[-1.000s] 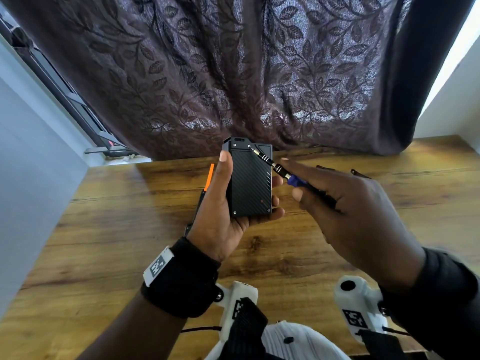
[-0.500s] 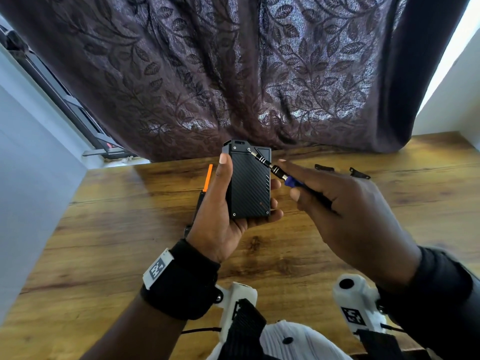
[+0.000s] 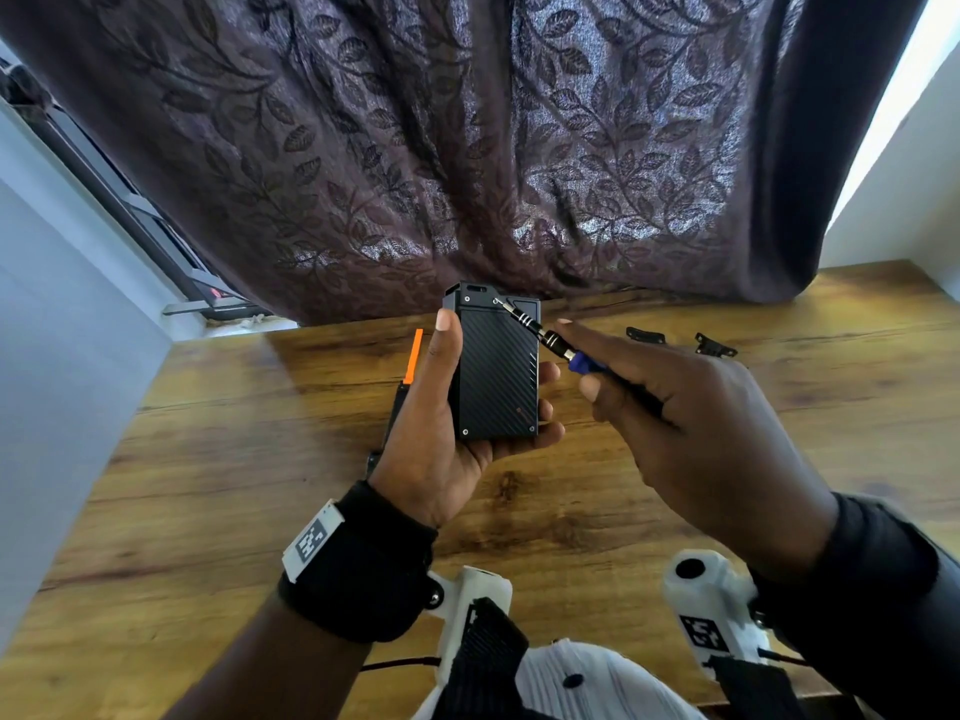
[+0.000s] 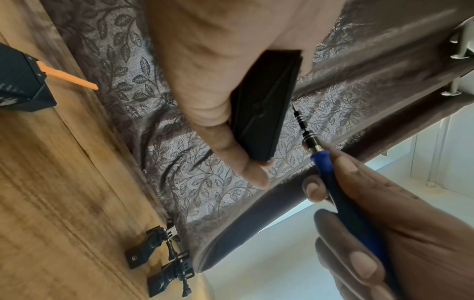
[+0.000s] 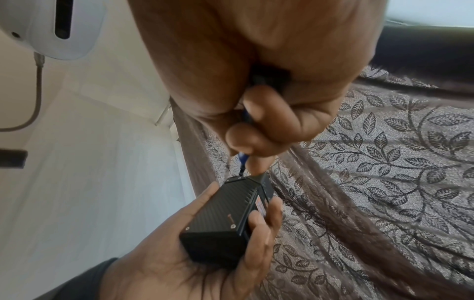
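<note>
Closest to me, the person's left hand (image 3: pixel 436 449) is held up over the wooden table (image 3: pixel 208 485). Its thumb and fingers are curled round a small black box (image 3: pixel 496 376) with a stripy pattern. The thumb lies along the box's 9 o'clock side and the fingertips peek out on the 3 o'clock side. The box stands tall in the palm, off the table.

The right hand (image 3: pixel 696 433) is curled round a little screwdriver (image 3: pixel 550 339) with a blue handle. The first finger lies straight along it, pointing at the tip. The screwdriver comes in from about 4 o'clock, and its thin tip sits at the box's 12 o'clock end, on or very near a tiny screw. I cannot tell if the tip is right inside the screw.

I think the job now is turning that screw. To do it well, hold the box very steady, line the screwdriver straight up with the screw, push gently, and roll the handle slowly with the fingertips. If the tip is tilted, it could slip out and scratch the box.

The screw end pokes up past the left thumb's tip, so the holding fingers are out of the way.

Farther off, an orange strip (image 3: pixel 414 353) shows behind the left hand at 9 o'clock. Two small black clips (image 3: pixel 645 335) lie on the table at about 2 o'clock. A dark curtain with leaves (image 3: pixel 467 148) hangs behind the table.
</note>
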Demonstrator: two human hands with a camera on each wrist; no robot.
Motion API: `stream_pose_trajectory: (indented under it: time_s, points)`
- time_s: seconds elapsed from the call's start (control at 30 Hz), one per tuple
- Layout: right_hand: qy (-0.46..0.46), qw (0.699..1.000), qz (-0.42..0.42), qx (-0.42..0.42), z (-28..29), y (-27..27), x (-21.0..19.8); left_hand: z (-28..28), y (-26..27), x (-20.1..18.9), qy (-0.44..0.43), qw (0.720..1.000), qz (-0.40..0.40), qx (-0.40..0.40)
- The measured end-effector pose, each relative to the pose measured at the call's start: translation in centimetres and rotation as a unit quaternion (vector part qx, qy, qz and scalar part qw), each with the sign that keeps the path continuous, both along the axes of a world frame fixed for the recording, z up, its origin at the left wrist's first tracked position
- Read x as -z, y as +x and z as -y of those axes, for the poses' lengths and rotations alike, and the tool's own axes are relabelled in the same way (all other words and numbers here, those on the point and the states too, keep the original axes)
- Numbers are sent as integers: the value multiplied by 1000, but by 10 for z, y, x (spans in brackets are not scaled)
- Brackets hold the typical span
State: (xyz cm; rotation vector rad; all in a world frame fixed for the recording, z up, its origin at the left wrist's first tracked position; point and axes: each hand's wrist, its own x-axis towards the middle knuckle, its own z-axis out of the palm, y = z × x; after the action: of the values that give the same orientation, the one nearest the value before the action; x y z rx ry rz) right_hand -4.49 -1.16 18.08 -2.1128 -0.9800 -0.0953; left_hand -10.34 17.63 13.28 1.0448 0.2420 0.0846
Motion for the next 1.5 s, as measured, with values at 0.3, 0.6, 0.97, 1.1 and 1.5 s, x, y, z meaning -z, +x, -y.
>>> stream_pose_trajectory:
  time_s: [0.3,0.6,0.97,1.1,1.5]
  points:
    - [4,1000,13,4,2,0,3,0,1,1,-4,1000,-2,0]
    - [8,999,28,12,4,1,4,0,2,1,-8,1000,-5,7]
    - [-10,999,28,19,3,0,4,-2,1,4,13,1000,-4,2]
    - [-73,994,72,27,8,4,-4,-4,2,4,43,999,-2,-7]
    - [-2,996,65,60,14,2,-4,-3,7,1,17,1000,3,8]
